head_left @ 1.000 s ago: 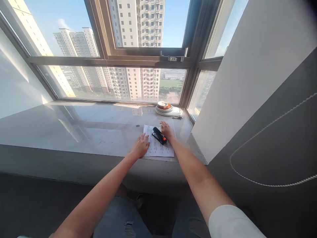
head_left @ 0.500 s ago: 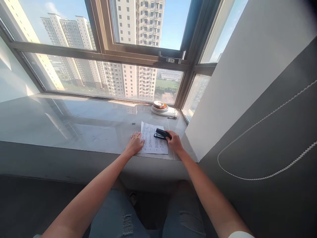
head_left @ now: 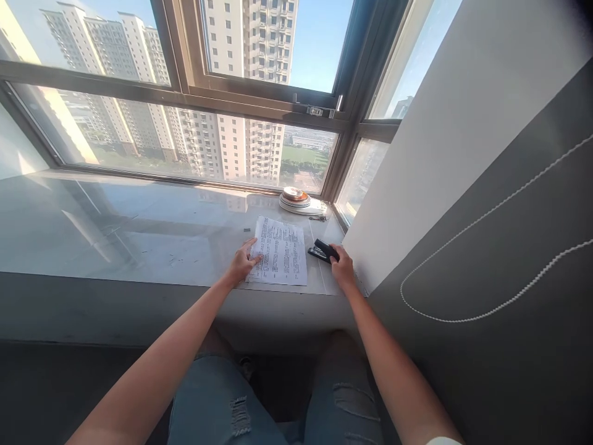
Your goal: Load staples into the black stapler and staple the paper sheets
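Printed paper point(head_left: 282, 253) lies on the pale window sill in front of me; I cannot tell whether it is one sheet or several. My left hand point(head_left: 241, 262) grips its left edge, thumb on top of the print and the other fingers along and partly beneath the edge. Just off the paper's right side is a black stapler point(head_left: 323, 250), its jaws apart and pointing left. My right hand point(head_left: 343, 266) is closed around the rear end of the stapler, low over the sill.
A small dark strip, perhaps staples point(head_left: 247, 230), rests left of the paper's top. Behind stand stacked round items point(head_left: 296, 199) on a white base, with a dark bunch like keys point(head_left: 317, 218) beside it. A wall point(head_left: 398, 154) and bead chain point(head_left: 445, 320) bound the right.
My right hand has drawn the stapler rightward off the paper. The left hand has gone from resting at the paper's edge to gripping it. The view has shifted slightly.
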Action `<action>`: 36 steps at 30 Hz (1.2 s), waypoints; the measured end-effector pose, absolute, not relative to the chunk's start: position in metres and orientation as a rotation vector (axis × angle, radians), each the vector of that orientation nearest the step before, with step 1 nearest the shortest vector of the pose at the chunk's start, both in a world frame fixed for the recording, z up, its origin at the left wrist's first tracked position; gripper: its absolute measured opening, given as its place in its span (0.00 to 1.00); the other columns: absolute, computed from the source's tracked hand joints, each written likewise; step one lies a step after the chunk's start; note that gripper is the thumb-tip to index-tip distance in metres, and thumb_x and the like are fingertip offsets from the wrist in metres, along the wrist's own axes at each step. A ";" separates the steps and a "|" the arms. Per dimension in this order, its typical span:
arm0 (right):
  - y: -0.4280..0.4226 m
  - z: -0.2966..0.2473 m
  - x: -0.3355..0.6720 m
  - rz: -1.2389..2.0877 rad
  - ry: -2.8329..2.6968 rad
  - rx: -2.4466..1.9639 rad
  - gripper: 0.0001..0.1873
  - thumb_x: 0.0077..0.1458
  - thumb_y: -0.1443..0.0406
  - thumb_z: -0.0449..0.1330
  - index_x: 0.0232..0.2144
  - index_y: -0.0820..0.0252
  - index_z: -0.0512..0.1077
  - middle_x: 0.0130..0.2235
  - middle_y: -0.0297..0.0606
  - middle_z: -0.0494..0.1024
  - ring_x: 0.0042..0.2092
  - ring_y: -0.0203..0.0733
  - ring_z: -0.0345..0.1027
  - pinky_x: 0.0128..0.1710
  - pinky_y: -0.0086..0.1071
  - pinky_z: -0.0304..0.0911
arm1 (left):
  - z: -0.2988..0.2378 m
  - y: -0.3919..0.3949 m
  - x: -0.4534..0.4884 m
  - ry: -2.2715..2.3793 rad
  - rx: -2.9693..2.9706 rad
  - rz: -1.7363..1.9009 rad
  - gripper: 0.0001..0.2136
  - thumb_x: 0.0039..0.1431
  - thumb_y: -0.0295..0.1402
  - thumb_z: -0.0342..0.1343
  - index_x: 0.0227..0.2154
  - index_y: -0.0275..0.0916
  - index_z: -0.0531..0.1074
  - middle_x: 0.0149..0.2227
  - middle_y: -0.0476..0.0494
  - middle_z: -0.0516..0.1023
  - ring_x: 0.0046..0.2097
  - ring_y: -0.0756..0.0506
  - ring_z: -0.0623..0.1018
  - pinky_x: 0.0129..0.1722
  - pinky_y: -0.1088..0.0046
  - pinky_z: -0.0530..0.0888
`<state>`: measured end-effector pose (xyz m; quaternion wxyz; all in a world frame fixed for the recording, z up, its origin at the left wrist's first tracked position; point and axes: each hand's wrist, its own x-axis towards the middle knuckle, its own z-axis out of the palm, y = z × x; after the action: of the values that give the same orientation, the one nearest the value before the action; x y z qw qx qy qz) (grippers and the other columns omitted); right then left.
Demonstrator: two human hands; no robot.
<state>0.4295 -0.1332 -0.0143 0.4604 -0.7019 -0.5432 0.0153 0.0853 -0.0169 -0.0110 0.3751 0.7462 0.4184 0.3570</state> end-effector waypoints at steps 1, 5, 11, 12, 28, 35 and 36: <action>-0.134 -0.013 0.429 0.100 -1.380 -1.681 0.28 0.53 0.68 0.51 0.56 0.56 0.73 0.54 0.41 0.77 0.56 0.51 0.69 0.61 0.48 0.62 | -0.011 -0.017 0.085 1.050 1.870 0.913 0.33 0.64 0.37 0.58 0.70 0.41 0.56 0.72 0.37 0.55 0.58 0.40 0.76 0.53 0.62 0.78; -0.136 -0.008 0.425 0.266 -1.496 -1.543 0.26 0.54 0.67 0.52 0.55 0.52 0.74 0.54 0.37 0.77 0.55 0.48 0.69 0.59 0.45 0.63 | -0.012 -0.019 0.089 1.049 1.859 0.922 0.33 0.61 0.37 0.62 0.68 0.43 0.59 0.71 0.38 0.58 0.65 0.36 0.69 0.61 0.58 0.72; -0.135 -0.005 0.417 0.160 -1.616 -1.556 0.28 0.58 0.68 0.50 0.59 0.50 0.71 0.53 0.39 0.76 0.56 0.50 0.67 0.60 0.48 0.62 | -0.017 -0.016 0.093 1.103 1.972 0.928 0.31 0.60 0.34 0.61 0.66 0.44 0.62 0.70 0.38 0.61 0.69 0.34 0.63 0.67 0.55 0.66; -0.135 -0.005 0.417 0.119 -1.611 -1.594 0.29 0.58 0.68 0.49 0.60 0.50 0.69 0.52 0.40 0.75 0.55 0.50 0.67 0.59 0.48 0.62 | -0.018 -0.015 0.093 1.101 1.972 0.935 0.31 0.61 0.34 0.60 0.66 0.44 0.62 0.70 0.39 0.61 0.69 0.35 0.62 0.67 0.55 0.66; -0.143 0.009 0.391 -0.243 -1.869 -1.797 0.27 0.67 0.61 0.52 0.66 0.51 0.58 0.57 0.45 0.70 0.57 0.56 0.63 0.55 0.47 0.62 | -0.009 -0.024 0.094 1.119 1.831 0.913 0.17 0.64 0.38 0.55 0.54 0.39 0.73 0.55 0.35 0.77 0.47 0.39 0.80 0.42 0.66 0.77; -0.142 0.007 0.393 -0.183 -1.851 -1.769 0.26 0.66 0.60 0.52 0.65 0.50 0.59 0.55 0.44 0.71 0.56 0.55 0.64 0.54 0.48 0.63 | -0.003 -0.028 0.094 1.116 1.905 0.927 0.10 0.65 0.39 0.53 0.36 0.38 0.75 0.39 0.38 0.82 0.40 0.41 0.81 0.35 0.70 0.72; -0.142 0.007 0.393 -0.181 -1.850 -1.768 0.26 0.66 0.60 0.52 0.65 0.50 0.59 0.55 0.44 0.71 0.55 0.55 0.64 0.54 0.48 0.63 | -0.003 -0.029 0.095 1.132 1.917 0.929 0.10 0.65 0.38 0.53 0.35 0.38 0.75 0.37 0.39 0.81 0.39 0.41 0.80 0.34 0.70 0.71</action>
<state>0.3934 -0.1424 0.0073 0.2842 -0.6607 -0.6915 -0.0675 0.0946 -0.0291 -0.0026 0.3568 0.7423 0.4383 0.3599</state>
